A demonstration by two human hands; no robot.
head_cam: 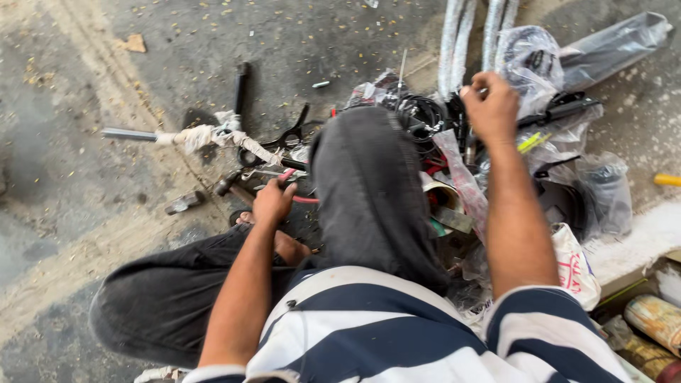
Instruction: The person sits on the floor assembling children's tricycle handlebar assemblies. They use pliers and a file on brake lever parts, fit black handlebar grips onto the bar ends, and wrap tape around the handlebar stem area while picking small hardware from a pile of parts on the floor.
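I sit on the ground with one knee raised in dark trousers (365, 184). My left hand (273, 201) is closed round a red-handled tool (298, 198) lying low beside my leg, among pliers and a hammer (230, 183). My right hand (491, 106) reaches forward into a heap of black cables and plastic-wrapped parts (539, 64); its fingers are curled and seem to pinch something small that I cannot make out.
A metal bar wrapped in cloth (202, 136) lies on the concrete to the left. Black scissors-like tool (284, 138), a black rod (242, 86), silver tubes (454, 35), a white bag (574, 262) and a yellow handle (667, 179) surround me.
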